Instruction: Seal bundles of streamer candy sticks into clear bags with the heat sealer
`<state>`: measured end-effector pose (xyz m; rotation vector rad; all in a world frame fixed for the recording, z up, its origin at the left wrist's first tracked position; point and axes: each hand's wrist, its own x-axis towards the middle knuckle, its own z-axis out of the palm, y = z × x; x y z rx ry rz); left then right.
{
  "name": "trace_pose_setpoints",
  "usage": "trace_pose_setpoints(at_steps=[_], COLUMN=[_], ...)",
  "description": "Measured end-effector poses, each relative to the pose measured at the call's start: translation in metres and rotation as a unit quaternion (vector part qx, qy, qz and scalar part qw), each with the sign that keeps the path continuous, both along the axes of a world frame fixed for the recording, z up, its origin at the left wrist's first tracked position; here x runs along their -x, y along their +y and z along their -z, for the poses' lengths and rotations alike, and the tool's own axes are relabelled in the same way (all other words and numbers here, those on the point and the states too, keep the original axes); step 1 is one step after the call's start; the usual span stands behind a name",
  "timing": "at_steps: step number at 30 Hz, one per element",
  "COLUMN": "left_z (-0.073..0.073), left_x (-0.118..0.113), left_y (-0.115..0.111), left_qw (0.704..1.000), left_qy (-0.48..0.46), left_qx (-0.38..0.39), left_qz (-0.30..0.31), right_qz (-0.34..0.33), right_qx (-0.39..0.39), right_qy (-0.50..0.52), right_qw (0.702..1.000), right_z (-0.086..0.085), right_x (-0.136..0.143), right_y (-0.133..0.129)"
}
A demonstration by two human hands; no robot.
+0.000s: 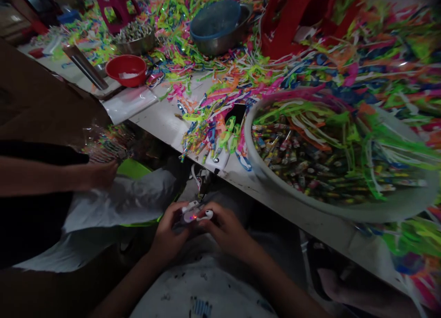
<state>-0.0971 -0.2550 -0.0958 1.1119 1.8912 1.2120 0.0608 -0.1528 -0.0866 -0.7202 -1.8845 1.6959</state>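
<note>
Low in the middle of the view, my left hand (169, 235) and my right hand (225, 230) meet over my lap. Together they hold a small white device (193, 213) with a tiny red light glowing on it. The right fingers pinch a white earbud-shaped piece (206, 214) at its right end. Just above them runs the front edge of a white table (161, 120). A large white basin (344, 207) full of small colourful wrapped items stands on the table to the right.
Bright plastic strips (220, 79) cover most of the table. At the back stand a red bowl (126, 70), two metal bowls (220, 37), and red stools (296, 19). Another person's arm (51, 175) reaches in from the left over white paper (117, 203).
</note>
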Motion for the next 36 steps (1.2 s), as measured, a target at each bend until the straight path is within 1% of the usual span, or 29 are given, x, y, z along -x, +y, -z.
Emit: trace_pose_setpoints(at_steps=[3, 6, 9, 12, 15, 21, 23, 26, 29, 36], left_z=[-0.003, -0.003, -0.005, -0.013, -0.027, -0.069, -0.082, -0.097, -0.109, -0.125], left_x=[-0.001, 0.0, 0.003, 0.003, 0.003, 0.003, 0.004, 0.006, 0.006, 0.002], left_y=[0.001, 0.001, 0.002, 0.007, 0.017, 0.041, 0.043, 0.042, 0.036, 0.024], left_qw=[1.0, 0.999, 0.996, 0.991, 0.979, 0.935, 0.92, 0.896, 0.878, 0.852], left_qy=[0.01, 0.038, 0.069, 0.102, 0.151, 0.242, 0.26, 0.292, 0.325, 0.408], left_qx=[-0.013, -0.026, -0.036, -0.058, -0.111, -0.239, -0.269, -0.295, -0.291, -0.232], left_qz=[0.02, 0.022, 0.039, 0.069, 0.084, 0.101, 0.115, 0.157, 0.196, 0.231], right_qz=[-0.01, 0.001, 0.014, 0.032, 0.052, 0.063, 0.062, 0.054, 0.05, 0.071], right_qx=[-0.036, -0.067, -0.072, -0.094, -0.12, -0.207, -0.218, -0.221, -0.233, -0.307], right_qy=[-0.014, -0.023, 0.009, 0.039, 0.063, 0.093, 0.1, 0.104, 0.102, 0.109], right_qw=[0.999, 0.998, 0.997, 0.994, 0.989, 0.972, 0.969, 0.968, 0.966, 0.943], right_z=[0.003, 0.005, 0.006, 0.001, -0.014, -0.06, -0.073, -0.085, -0.092, -0.101], right_x=[0.002, 0.003, 0.005, 0.005, 0.004, 0.001, -0.001, -0.003, -0.006, -0.01], right_y=[-0.005, -0.008, -0.009, -0.006, 0.002, 0.022, 0.024, 0.023, 0.02, 0.016])
